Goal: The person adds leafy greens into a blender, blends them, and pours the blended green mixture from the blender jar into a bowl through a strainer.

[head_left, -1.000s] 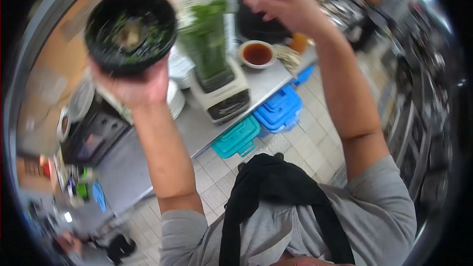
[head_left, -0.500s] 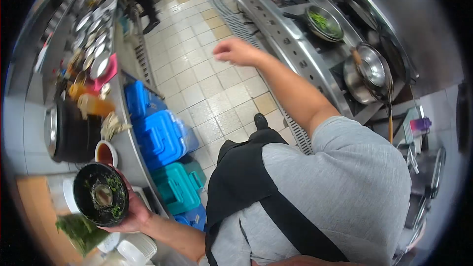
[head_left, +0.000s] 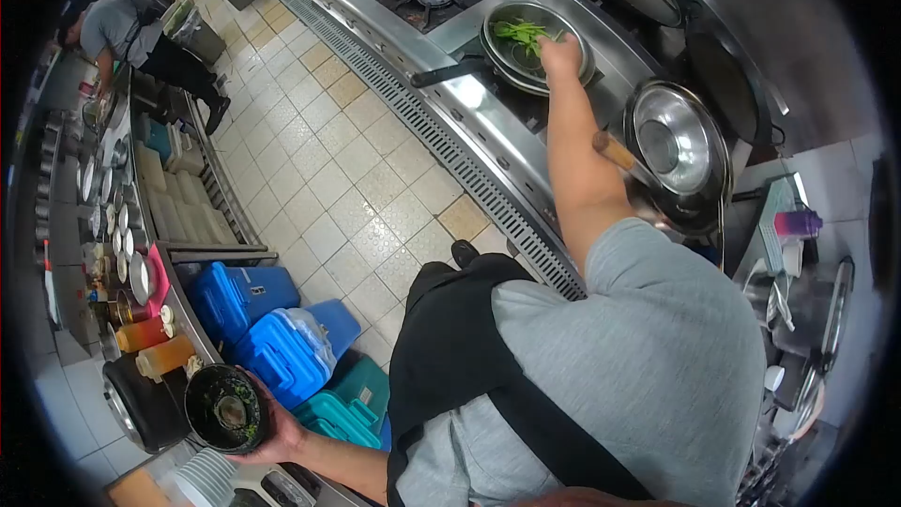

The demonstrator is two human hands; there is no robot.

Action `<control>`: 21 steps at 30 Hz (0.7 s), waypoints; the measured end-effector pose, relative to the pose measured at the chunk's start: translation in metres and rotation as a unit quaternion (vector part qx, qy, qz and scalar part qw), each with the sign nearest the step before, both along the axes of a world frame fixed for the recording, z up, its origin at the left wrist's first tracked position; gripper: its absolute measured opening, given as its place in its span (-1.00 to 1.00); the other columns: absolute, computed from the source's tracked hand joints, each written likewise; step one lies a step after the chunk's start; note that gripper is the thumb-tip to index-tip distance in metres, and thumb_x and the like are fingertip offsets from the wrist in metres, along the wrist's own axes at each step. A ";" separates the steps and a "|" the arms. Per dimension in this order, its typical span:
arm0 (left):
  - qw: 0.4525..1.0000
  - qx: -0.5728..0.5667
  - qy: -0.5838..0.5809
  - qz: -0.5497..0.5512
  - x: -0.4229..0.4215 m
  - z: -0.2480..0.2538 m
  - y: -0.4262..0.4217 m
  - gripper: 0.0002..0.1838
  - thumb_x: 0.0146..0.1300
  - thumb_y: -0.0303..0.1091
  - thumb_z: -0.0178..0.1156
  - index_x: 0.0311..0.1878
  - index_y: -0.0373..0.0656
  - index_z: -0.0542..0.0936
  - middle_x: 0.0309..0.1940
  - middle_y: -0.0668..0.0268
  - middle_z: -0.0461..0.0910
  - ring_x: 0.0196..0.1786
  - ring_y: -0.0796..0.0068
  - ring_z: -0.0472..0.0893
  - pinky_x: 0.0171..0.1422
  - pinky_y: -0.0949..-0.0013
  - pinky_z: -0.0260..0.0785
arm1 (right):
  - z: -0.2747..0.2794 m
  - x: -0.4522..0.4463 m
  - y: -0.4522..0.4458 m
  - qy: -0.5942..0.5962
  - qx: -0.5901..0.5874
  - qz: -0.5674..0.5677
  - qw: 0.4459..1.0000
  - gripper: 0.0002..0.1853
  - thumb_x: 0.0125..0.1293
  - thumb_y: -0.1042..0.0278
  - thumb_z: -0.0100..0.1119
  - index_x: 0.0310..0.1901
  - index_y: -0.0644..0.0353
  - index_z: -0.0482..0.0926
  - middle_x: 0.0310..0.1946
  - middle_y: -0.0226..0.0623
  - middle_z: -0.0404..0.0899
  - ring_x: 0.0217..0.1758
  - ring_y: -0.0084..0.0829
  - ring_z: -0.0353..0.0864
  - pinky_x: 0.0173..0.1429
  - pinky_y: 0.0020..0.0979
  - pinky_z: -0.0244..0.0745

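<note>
My left hand (head_left: 274,434) holds a black bowl (head_left: 225,407) from its outer side, above the counter edge at the lower left. Inside the bowl are green bits and a pale lump. On the stove, a metal bowl (head_left: 572,28) holds green leafy pieces (head_left: 519,34). My right hand (head_left: 560,54) reaches into that bowl at its right side, with its fingers at the greens; how they close there is too small to make out. A black handle (head_left: 449,72) sticks out to the left below the bowl.
Steel bowls and a pan (head_left: 671,138) sit right of my right arm, with a wooden handle (head_left: 613,149) beside them. Blue bins (head_left: 282,361) and a green bin (head_left: 349,404) stand under the left counter. A co-worker (head_left: 141,42) bends over the far left counter. Orange bottles (head_left: 164,357) stand nearby.
My right hand has moved from above the floor to the greens in the metal bowl. The view has turned towards the stove. My left hand still holds the black bowl.
</note>
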State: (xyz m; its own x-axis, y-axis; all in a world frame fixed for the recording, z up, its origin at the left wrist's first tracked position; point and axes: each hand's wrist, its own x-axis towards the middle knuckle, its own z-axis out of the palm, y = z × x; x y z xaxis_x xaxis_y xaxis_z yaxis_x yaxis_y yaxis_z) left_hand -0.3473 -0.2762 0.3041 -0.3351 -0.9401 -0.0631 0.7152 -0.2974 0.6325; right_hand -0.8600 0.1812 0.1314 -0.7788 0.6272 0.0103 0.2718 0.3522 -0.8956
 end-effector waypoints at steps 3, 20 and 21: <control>0.999 -0.043 -0.018 -0.008 -0.017 0.008 0.011 -0.06 0.02 0.15 0.32 0.42 -0.08 0.24 0.43 -0.06 0.11 0.47 -0.24 0.06 0.51 -0.29 -0.08 | -0.005 -0.017 0.000 -0.066 -0.114 -0.111 0.985 -0.15 0.06 0.18 0.39 0.36 0.25 0.22 0.28 0.06 0.32 0.33 0.03 0.35 0.37 -0.13 0.32; 0.974 -0.055 -0.143 0.165 -0.017 0.035 0.028 -0.26 0.03 0.20 0.22 0.27 0.04 0.46 0.32 0.05 0.32 0.40 -0.16 0.21 0.38 -0.33 0.04 | -0.032 -0.095 -0.022 -0.209 0.138 0.097 0.963 -0.16 0.07 -0.31 0.26 0.37 -0.19 0.28 0.41 -0.18 0.19 0.47 0.02 0.11 0.42 0.11 0.14; 0.971 -0.058 -0.148 0.180 -0.022 0.034 0.031 -0.25 0.02 0.22 0.22 0.26 0.05 0.46 0.32 0.06 0.32 0.40 -0.16 0.21 0.37 -0.34 0.04 | -0.037 -0.094 -0.020 -0.210 0.138 0.096 0.963 -0.16 0.07 -0.31 0.26 0.37 -0.19 0.28 0.41 -0.18 0.19 0.47 0.02 0.11 0.42 0.11 0.14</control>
State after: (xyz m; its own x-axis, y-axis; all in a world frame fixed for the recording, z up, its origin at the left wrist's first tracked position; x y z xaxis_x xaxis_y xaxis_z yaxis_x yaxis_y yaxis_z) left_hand -0.3696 -0.2453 0.3382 0.0327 -0.9994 0.0068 0.5420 0.0234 0.8401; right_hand -0.9543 0.1609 0.0946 -0.8521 0.4894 -0.1854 0.4957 0.6411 -0.5858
